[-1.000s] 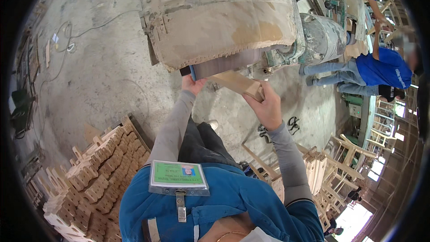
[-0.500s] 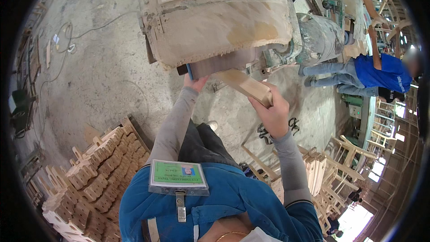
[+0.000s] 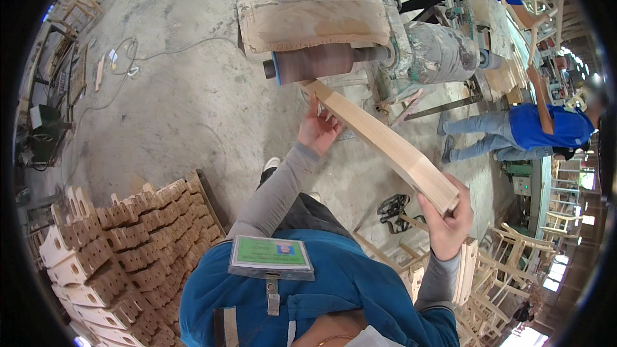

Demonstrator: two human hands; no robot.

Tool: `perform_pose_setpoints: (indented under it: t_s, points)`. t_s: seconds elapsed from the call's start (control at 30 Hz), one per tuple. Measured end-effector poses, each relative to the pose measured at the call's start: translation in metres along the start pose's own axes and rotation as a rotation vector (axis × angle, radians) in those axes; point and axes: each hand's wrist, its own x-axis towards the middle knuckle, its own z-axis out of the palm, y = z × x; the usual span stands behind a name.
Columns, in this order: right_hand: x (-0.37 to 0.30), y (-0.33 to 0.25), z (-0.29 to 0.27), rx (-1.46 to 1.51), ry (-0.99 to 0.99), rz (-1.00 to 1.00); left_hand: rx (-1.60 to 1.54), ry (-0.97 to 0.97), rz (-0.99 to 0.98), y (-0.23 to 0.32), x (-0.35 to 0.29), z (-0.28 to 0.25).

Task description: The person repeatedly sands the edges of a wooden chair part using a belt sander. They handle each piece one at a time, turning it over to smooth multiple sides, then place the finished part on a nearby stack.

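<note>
This was a woodworking workshop: a dusty drum sander (image 3: 315, 63) stood on a concrete floor (image 3: 180, 103) (cables trailing across it), shaped wooden blanks (image 3: 122, 238) were stacked left of the sander, and unfinished chair frames (image 3: 508, 250) stood to its right.

Blue top over grey long sleeves (image 3: 273, 196), green badge (image 3: 272, 256) clipped at chest.

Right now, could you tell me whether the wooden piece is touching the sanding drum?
Touching. The head view shows the far end of the wooden piece, held by the left hand and right hand, pressed against the sanding drum.
</note>
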Motion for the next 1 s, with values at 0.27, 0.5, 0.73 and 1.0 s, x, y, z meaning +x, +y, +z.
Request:
perform_pose_setpoints:
  t_s: [0.27,0.5,0.73,1.0]
  points:
    - [-0.084,0.003,-0.070,0.075,0.142,0.104,0.145,-0.058,-0.046,-0.054,-0.067,0.026]
    - [-0.180,0.081,-0.152,0.244,0.194,0.109,0.351,-0.207,-0.364,-0.109,-0.119,0.043]
    - [-0.272,0.129,-0.161,-0.173,0.000,0.530,0.613,-0.342,-0.498,-0.170,-0.140,0.038]
    - [-0.294,0.144,-0.138,-0.088,-0.023,0.575,0.997,-0.532,-0.555,-0.229,-0.150,0.030]
